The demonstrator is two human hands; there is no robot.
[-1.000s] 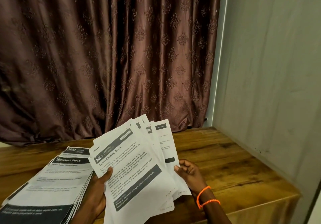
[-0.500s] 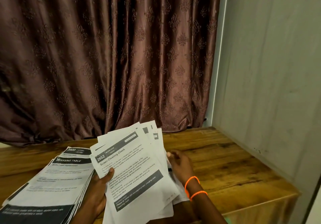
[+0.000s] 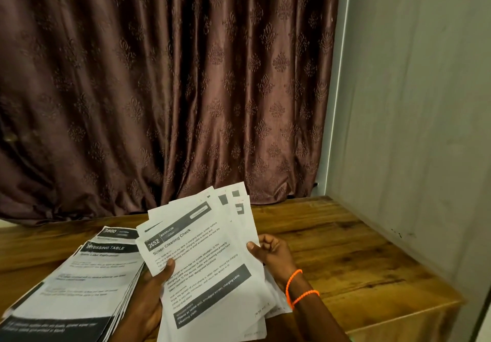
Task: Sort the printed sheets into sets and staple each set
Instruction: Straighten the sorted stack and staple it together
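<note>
While I sort, fanned set of white printed sheets (image 3: 204,267) is held up over brown wooden table (image 3: 332,248), corners staggered so headers show. Left hand (image 3: 148,296) grips fan from below, thumb pinning "Screen Cleaning Check" top page. Right hand (image 3: 271,252) pinches right edge, squaring it. Larger stack of printed pages (image 3: 77,286) lies flat at left, unsorted, I judge. Stapler not visible.

Wooden table (image 3: 332,248), stack of printed sheets (image 3: 79,283) lying at left
</note>
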